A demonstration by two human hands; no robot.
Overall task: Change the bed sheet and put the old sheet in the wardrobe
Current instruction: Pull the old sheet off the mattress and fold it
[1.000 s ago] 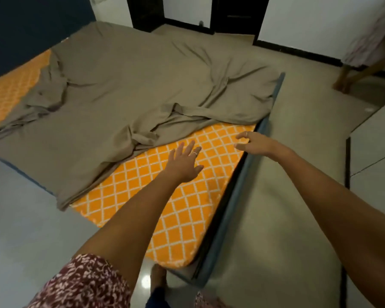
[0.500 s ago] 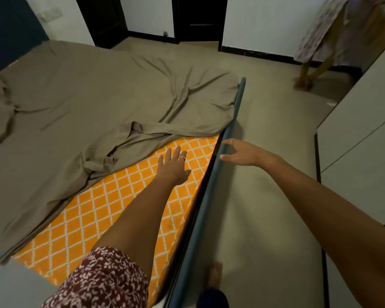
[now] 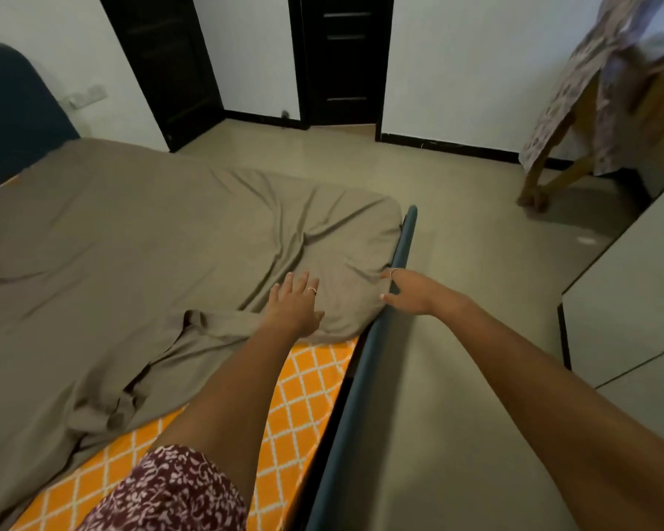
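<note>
With the left hand [image 3: 293, 305] flat and open on the sheet [image 3: 139, 243] and the right hand [image 3: 405, 291] open, holding nothing, at its edge by the bed rail [image 3: 365, 362], a loose pull may bunch the sheet.

A maroon sleeve [image 3: 165, 492] with white leafy print covers the left upper arm; each hand wears a ring.

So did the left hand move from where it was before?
Yes. The left hand went forward, off the orange mattress and onto the brown sheet, staying beside the blue bed rail.
</note>
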